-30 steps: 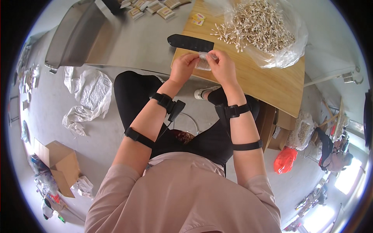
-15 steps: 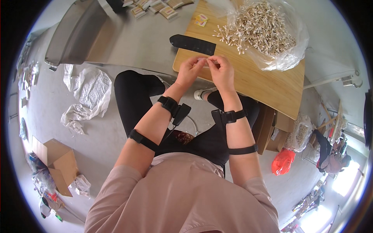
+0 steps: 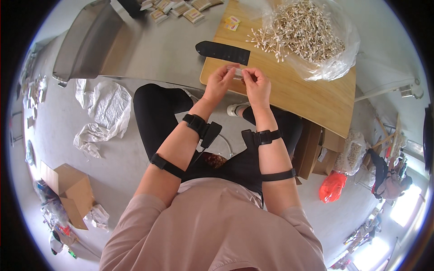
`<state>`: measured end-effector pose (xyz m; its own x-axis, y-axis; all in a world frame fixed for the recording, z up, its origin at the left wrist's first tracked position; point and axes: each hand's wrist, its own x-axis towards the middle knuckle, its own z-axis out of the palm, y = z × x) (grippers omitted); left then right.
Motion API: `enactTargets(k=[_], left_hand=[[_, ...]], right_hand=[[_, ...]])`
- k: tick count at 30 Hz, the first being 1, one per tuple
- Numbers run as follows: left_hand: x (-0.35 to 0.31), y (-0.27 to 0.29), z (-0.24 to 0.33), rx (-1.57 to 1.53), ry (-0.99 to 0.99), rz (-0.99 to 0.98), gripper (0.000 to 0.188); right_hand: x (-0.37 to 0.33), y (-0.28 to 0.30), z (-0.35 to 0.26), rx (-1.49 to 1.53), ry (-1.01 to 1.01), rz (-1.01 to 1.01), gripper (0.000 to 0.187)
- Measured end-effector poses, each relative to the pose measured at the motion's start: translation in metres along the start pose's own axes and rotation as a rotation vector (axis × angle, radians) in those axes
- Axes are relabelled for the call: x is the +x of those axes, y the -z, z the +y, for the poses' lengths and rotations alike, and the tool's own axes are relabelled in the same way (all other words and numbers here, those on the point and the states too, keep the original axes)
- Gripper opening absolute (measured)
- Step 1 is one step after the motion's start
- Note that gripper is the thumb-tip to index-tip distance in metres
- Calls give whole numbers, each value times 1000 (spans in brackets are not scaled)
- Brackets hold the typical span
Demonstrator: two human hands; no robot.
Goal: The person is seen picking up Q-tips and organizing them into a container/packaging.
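Above the near edge of the wooden tabletop [image 3: 312,104], my left hand [image 3: 219,82] and my right hand [image 3: 258,86] pinch a small clear plastic bag [image 3: 238,73] between them. Its details are too small to make out. Just beyond my fingers lies a flat black strip [image 3: 223,52] with one pointed end, across the tabletop's left edge. A big heap of cotton swabs [image 3: 309,34] spills from an open clear plastic bag [image 3: 332,72] farther right. Two small yellow-and-white cards [image 3: 232,23] rest left of the heap.
Several packs of swabs [image 3: 194,16] sit on the metal table [image 3: 167,54] at the far left, beside a grey metal chute [image 3: 83,43]. Floor items include white plastic sheeting [image 3: 108,108], an open cardboard box [image 3: 74,189] and a red bag [image 3: 332,186].
My hands have parted slightly, so more of the small clear plastic bag shows between them. They have barely moved otherwise.
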<state>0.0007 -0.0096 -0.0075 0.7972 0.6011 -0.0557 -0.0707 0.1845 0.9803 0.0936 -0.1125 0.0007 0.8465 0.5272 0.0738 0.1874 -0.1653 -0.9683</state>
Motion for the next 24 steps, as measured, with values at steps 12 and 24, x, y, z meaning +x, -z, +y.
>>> enactTargets(k=[12, 24], left_hand=[[8, 5, 18, 171, 70, -103, 25], [16, 8, 32, 330, -15, -92, 21]], right_hand=[[0, 12, -8, 55, -45, -41, 9], [4, 13, -10, -27, 88, -69, 6]])
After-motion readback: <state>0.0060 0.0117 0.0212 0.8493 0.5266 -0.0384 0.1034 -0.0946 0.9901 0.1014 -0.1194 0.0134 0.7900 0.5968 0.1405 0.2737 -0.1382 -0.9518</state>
